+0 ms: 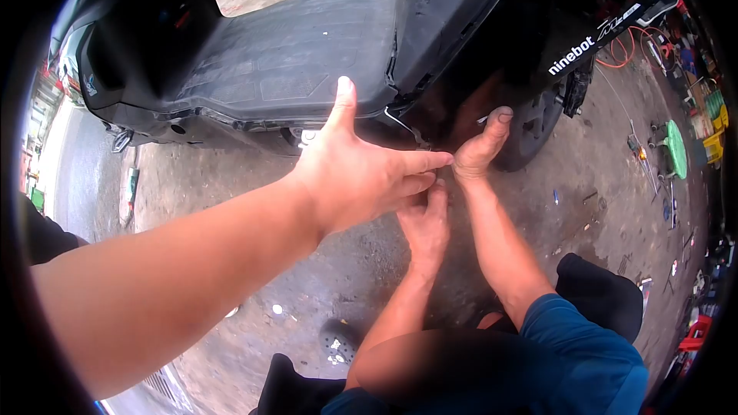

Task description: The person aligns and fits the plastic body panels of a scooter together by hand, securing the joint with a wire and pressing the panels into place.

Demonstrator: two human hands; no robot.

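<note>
Both my hands are low beside a black scooter (307,61), near the lower edge of its footboard. My left hand (425,227) has its fingers bent upward, partly covered by a co-worker's hand (357,173); what they hold is hidden. My right hand (477,150) is close to the wheel (534,127), its thumb raised and its other fingers out of sight behind it. A small pale tip shows beside that thumb. The co-worker's arm reaches in from the left, thumb up, index finger stretched to my right wrist. A thin pale wire (400,121) hangs from the scooter's edge nearby.
A dark arm lettered "ninebot" (573,56) juts out at upper right. On the stained concrete floor stand a green stool (674,148) and scattered tools (639,152). An orange hose (621,50) lies behind. A dark clog (338,340) is below, near my knees.
</note>
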